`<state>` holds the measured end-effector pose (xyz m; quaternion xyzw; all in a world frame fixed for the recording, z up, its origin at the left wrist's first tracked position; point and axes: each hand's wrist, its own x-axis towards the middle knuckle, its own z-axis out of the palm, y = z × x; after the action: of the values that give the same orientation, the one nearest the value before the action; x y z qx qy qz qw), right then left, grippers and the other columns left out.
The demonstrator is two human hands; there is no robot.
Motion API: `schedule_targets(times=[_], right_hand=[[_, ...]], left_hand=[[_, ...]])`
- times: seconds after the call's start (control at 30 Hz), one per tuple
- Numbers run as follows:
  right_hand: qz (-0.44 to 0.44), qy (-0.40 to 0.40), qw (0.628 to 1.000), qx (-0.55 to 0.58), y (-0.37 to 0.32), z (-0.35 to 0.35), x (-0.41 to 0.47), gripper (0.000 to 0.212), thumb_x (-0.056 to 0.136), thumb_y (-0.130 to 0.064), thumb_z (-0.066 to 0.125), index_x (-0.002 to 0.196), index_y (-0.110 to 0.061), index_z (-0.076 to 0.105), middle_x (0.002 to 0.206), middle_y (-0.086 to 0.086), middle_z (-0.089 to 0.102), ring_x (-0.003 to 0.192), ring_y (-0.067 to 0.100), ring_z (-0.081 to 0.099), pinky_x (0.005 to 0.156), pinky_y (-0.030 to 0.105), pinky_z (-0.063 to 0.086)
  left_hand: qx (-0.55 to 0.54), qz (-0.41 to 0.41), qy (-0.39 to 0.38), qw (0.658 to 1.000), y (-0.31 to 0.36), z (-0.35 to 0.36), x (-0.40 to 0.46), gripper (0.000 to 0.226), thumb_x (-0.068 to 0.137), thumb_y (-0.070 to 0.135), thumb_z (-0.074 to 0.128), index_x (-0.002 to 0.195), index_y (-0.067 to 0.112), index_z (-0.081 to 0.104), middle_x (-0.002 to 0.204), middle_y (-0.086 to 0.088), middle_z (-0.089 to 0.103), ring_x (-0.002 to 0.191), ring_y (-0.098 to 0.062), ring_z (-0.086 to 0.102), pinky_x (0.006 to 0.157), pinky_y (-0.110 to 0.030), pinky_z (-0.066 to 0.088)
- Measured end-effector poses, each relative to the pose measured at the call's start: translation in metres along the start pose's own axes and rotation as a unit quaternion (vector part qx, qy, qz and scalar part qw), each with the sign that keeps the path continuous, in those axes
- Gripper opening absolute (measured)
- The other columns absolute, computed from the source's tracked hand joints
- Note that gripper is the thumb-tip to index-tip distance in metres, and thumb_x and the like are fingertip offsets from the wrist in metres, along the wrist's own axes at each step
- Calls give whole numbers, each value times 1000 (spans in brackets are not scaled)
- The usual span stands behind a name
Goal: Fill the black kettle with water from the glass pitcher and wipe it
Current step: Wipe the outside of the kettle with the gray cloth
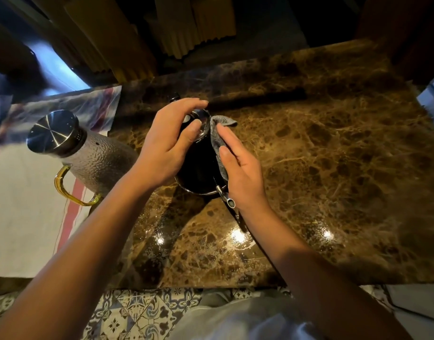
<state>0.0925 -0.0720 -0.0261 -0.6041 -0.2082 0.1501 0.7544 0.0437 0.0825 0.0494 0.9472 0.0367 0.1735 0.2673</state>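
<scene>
The black metal kettle (198,168) stands mid-worktop (334,168). The textured glass pitcher (98,158) stands left of it, on a striped white towel (27,204). A small grey cloth (219,141) lies against the kettle's right side.

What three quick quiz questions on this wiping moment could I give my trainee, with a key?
1. True or false: the right hand presses a grey cloth against the black kettle.
2. Which hand steadies the kettle's top?
3. The glass pitcher stands: A) left of the kettle, on a striped towel; B) right of the kettle; C) on the floor.

Key: 1 true; 2 the left hand; 3 A.
</scene>
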Motion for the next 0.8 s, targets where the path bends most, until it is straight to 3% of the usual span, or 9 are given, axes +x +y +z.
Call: schedule_targets(times=[0.17,0.33,0.43,0.53,0.7,0.8], right_hand=[[58,16,997,-50,25,-9,9,40,109,-9,46,148,-18,57,156,-4,52,152,7,37,125,24,29],[174,74,982,12,29,-14,11,44,101,-20,47,142,-25,63,152,-4,59,146,11,48,124,45,38],[133,69,986,76,4,0,10,44,101,-8,45,139,-15,65,146,4,64,141,17,55,121,46,41],[83,46,992,83,-10,10,12,43,106,-4,43,143,-15,62,147,1,64,139,12,56,120,41,43],[105,56,993,-14,5,-4,18,42,107,-6,45,139,-23,66,138,-10,68,131,3,60,115,39,48],[127,66,987,-66,13,-19,14,42,106,-5,48,138,-25,68,126,-20,71,116,-2,67,104,39,56]], left_hand=[[4,-8,-7,1000,1,-1,1,38,109,24,43,146,16,50,147,1,53,140,-15,44,117,-41,34],[2,-7,-8,1000,1,-1,0,37,109,24,43,145,17,51,148,1,52,140,-15,43,117,-44,34],[3,-6,-12,1000,1,-1,0,36,110,22,44,145,17,51,148,3,51,141,-14,43,117,-44,34],[2,-7,-18,1000,2,-4,1,36,110,22,44,145,19,50,147,6,49,141,-12,42,118,-42,33],[-2,-10,-12,1000,3,-3,0,35,109,22,45,143,18,52,147,3,52,141,-14,44,117,-45,34],[-5,-16,-10,1000,3,-2,0,34,110,22,45,143,20,52,148,2,52,141,-15,43,117,-45,34]])
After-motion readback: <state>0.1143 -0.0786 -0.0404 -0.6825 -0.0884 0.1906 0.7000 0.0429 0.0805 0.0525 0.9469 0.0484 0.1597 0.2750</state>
